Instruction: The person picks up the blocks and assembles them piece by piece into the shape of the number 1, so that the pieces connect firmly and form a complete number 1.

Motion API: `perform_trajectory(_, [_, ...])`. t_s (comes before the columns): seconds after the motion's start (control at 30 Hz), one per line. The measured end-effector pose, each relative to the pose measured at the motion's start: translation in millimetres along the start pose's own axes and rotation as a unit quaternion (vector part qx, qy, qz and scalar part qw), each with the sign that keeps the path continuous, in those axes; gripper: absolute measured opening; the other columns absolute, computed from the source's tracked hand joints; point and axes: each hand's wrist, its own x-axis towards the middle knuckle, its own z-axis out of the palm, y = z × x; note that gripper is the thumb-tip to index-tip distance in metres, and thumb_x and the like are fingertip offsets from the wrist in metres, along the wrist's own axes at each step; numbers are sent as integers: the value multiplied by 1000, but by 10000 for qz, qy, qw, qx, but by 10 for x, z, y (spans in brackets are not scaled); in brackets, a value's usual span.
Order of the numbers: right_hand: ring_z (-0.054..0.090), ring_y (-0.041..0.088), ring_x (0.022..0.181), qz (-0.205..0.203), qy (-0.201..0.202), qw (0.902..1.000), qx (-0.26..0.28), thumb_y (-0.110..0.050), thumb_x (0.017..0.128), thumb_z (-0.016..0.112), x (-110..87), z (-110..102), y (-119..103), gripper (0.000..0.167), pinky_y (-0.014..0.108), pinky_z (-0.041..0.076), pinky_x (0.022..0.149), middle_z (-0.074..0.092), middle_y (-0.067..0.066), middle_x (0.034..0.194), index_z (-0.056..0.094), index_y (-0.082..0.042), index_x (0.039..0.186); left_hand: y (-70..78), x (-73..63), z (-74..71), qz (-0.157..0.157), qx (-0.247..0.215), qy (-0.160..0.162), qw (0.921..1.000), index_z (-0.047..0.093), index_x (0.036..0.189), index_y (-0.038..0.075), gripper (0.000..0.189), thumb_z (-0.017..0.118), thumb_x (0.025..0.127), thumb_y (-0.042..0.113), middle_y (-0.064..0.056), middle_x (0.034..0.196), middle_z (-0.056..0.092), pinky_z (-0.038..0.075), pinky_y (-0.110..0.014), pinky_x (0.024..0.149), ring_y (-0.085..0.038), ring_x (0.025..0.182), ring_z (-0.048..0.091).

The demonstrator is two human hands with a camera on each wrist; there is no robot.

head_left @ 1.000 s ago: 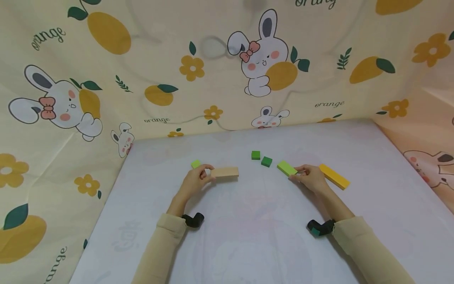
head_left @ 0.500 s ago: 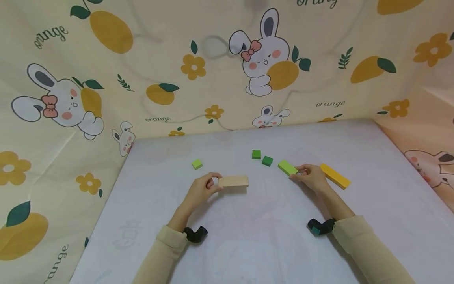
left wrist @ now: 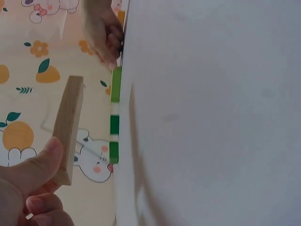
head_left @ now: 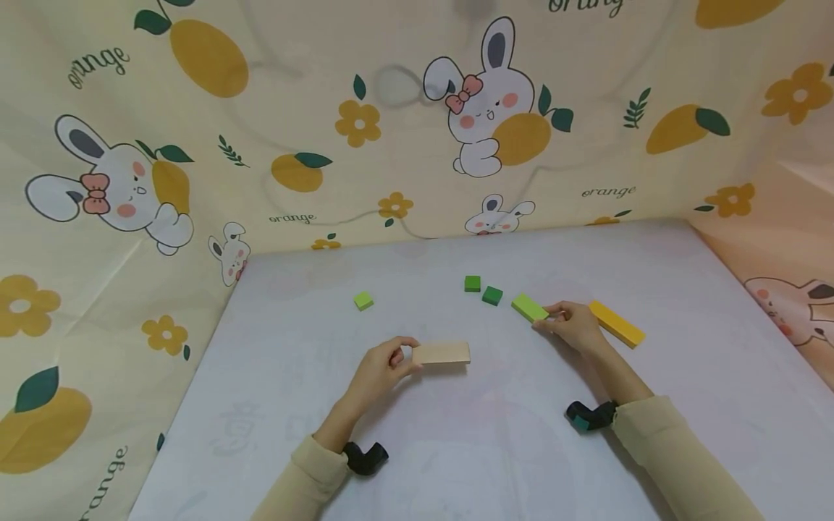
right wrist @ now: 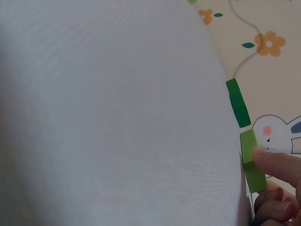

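Observation:
A plain wooden block (head_left: pixel 441 353), long and flat, is pinched at its left end by my left hand (head_left: pixel 383 370). In the left wrist view the wooden block (left wrist: pixel 69 127) is raised off the table, the thumb (left wrist: pixel 44 162) pressed along its near end. My right hand (head_left: pixel 575 327) grips the right end of a light green rectangular block (head_left: pixel 529 307) lying on the table. The right wrist view has a fingertip (right wrist: pixel 261 154) on that light green block (right wrist: pixel 253 160), with the other fingers curled below it.
Two small darker green blocks (head_left: pixel 472 284) (head_left: pixel 492 295) lie left of the light green one. A small lime block (head_left: pixel 363 301) sits farther left. Right of my right hand lies a long yellow block (head_left: pixel 617 324). A printed cloth wall (head_left: pixel 391 166) borders the white table (head_left: pixel 456 449).
My left hand has brought the wooden block toward me and to the right, uncovering the small lime block fully. The right hand stays on the light green block.

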Motion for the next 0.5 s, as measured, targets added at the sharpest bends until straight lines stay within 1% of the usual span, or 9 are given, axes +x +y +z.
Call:
perform_trajectory(0.2, [43,15,76,8,14,10000,-51,-29,85,73,14,6,24,53,25,35,63,50,1,77,59,5,123,54,-75,53,14,-53,31,10000,65,107,7,30,76,81,16,6,67,33,28,-16,58,1,60,28])
perform_trajectory(0.43, [42,15,75,-56,-49,10000,-41,-28,85,73,34,2,45,52,24,35,62,50,0,76,59,6,123,125,-162,118,-162,-73,-136,9997,66,108,9,30,76,81,17,6,68,32,28,-17,60,2,60,27])
perform_trajectory(0.5, [43,15,75,-76,-74,9999,-35,-29,85,73,30,-3,39,53,24,35,62,50,0,76,58,6,123,143,-185,137,-133,-83,-158,9998,66,107,8,29,76,81,18,6,68,32,28,-17,60,2,60,27])
